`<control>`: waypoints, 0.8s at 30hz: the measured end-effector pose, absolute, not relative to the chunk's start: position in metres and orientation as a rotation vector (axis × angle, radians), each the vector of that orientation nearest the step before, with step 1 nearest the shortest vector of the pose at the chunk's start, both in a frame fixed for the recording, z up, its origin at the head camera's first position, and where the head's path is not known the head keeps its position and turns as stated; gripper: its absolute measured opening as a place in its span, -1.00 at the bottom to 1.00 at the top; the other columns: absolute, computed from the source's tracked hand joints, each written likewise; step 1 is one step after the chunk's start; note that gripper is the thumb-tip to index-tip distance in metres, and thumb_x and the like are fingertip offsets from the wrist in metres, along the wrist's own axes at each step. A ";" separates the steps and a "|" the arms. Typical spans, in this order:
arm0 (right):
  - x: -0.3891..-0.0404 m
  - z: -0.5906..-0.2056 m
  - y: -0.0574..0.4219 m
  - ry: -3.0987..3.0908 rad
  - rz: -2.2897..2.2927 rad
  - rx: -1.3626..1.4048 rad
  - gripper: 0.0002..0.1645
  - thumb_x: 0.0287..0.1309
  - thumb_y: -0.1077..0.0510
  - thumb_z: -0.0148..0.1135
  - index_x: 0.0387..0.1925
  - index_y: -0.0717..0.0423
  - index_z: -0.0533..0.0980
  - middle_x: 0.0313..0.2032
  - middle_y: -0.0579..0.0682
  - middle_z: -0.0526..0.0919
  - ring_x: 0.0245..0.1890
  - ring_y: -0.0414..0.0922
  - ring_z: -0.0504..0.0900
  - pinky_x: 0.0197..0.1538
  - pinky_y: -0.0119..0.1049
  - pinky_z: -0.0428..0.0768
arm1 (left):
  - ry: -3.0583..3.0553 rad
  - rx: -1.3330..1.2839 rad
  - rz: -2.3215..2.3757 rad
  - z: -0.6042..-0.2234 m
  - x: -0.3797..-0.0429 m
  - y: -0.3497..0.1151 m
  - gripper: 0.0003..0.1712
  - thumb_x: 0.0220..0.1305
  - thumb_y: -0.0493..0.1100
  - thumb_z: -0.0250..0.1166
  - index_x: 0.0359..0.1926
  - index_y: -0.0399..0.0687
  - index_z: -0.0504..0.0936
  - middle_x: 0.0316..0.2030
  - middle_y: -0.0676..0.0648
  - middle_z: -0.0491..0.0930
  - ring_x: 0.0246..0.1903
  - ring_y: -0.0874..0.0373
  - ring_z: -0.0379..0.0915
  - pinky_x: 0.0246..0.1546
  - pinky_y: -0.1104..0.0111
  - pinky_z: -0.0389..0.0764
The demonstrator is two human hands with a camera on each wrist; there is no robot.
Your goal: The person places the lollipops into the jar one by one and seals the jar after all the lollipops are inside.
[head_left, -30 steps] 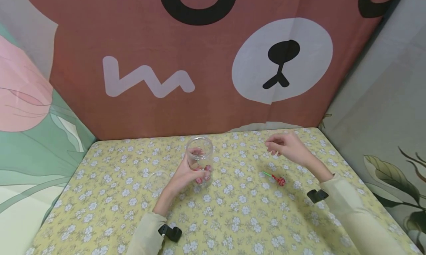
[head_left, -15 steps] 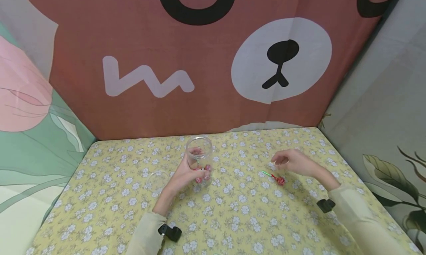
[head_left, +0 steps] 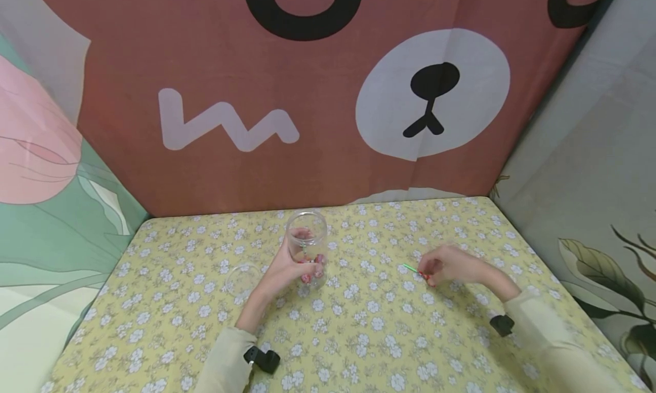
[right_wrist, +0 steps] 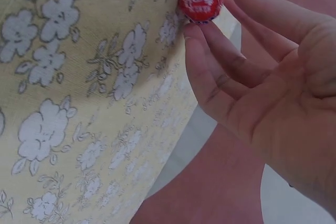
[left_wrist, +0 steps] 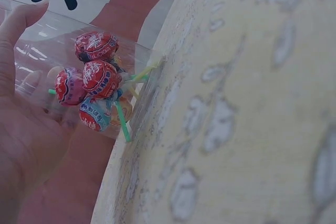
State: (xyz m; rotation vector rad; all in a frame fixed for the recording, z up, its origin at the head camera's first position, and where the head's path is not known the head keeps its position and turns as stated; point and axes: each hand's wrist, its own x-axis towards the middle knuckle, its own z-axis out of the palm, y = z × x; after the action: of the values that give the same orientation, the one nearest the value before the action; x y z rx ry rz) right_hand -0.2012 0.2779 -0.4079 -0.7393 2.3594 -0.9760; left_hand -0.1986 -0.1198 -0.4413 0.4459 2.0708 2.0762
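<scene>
My left hand [head_left: 284, 270] grips a clear plastic jar [head_left: 308, 236] that stands uncapped on the table, thumb and fingers round its side. Several lollipops [left_wrist: 100, 80] in red, pink and blue wrappers lie at the jar's bottom, their green and yellow sticks pointing different ways. On the right, my right hand [head_left: 451, 265] is down over a single lollipop [right_wrist: 199, 1] with a red wrapper and a green stick. Its fingertips are right at the candy's edge, while the thumb stands a little apart from it in the right wrist view.
A clear round lid [head_left: 243, 280] lies on the table left of the jar, close to the left forearm. The floral yellow cloth [head_left: 359, 336] covers the table. A brown bear-print curtain [head_left: 230, 176] stands along the back edge.
My right hand has come down and toward me onto the lone lollipop, now covering part of its head. The left hand and jar have stayed in place.
</scene>
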 end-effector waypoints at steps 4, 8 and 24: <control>-0.200 -0.411 0.277 2.360 -0.969 -0.705 -0.81 0.04 0.40 0.32 -0.24 0.24 0.61 -0.35 0.14 0.61 -0.37 -0.01 0.58 -0.34 -0.28 0.58 | 2.044 0.424 2.059 -0.428 -0.192 -0.119 -0.05 -0.02 -0.37 0.43 0.32 -0.04 0.08 0.32 -0.17 0.13 0.08 -0.31 0.32 -0.24 0.26 0.55; -0.200 -0.415 0.277 2.364 -0.978 -0.710 -0.83 0.05 0.41 0.32 -0.26 0.24 0.61 -0.37 0.13 0.60 -0.42 -0.08 0.50 -0.38 -0.29 0.55 | 2.043 0.420 2.049 -0.423 -0.190 -0.119 -0.03 -0.03 -0.37 0.42 0.34 -0.09 0.06 0.30 -0.17 0.15 -0.01 -0.27 0.37 -0.35 0.25 0.55; -0.197 -0.417 0.276 2.388 -0.922 -0.732 -0.81 0.05 0.43 0.30 -0.25 0.25 0.58 -0.38 0.11 0.58 -0.45 -0.13 0.47 -0.41 -0.29 0.54 | 2.128 0.474 2.087 -0.448 -0.200 -0.120 -0.09 -0.06 -0.32 0.46 0.27 0.09 0.17 0.28 -0.18 0.24 0.23 -0.25 0.22 0.05 0.07 0.44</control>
State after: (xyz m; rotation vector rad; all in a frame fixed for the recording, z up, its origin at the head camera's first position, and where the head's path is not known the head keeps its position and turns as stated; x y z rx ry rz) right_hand -0.1967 0.2759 -0.4167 -0.7317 2.3878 -0.9217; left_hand -0.2002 -0.1197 -0.4482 0.4737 2.1280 2.0871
